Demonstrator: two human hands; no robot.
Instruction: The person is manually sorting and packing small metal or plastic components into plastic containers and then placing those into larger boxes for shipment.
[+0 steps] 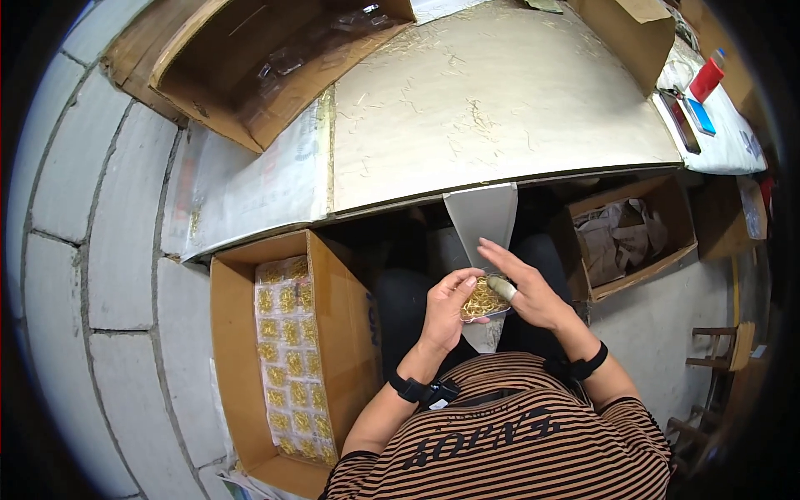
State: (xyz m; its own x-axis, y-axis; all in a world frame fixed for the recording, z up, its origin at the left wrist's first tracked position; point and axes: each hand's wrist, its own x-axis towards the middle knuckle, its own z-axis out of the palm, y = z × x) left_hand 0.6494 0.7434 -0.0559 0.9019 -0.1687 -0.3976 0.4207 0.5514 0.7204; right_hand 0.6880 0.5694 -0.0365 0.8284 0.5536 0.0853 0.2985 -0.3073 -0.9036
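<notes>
Over my lap, my left hand [450, 304] grips a small clear plastic box [499, 313] by its left side. Thin, curved gold-coloured metal pieces [478, 302] fill it; their exact kind is too small to tell. My right hand [533, 287] is at the box's right side, its fingers stretched out away from the box. A pale cover wraps its thumb [502, 288], which rests at the box's upper right edge. Whether that thumb presses on the box or on the pieces I cannot tell.
Left of me stands a cardboard carton [346, 342] with rows of clear packs [292, 358] of gold pieces. Loose gold pieces [475, 117] lie scattered on the worktable [400, 167]. An open carton [250, 108] holding clear plastic boxes sits back left; another carton [600, 287] stands under the table.
</notes>
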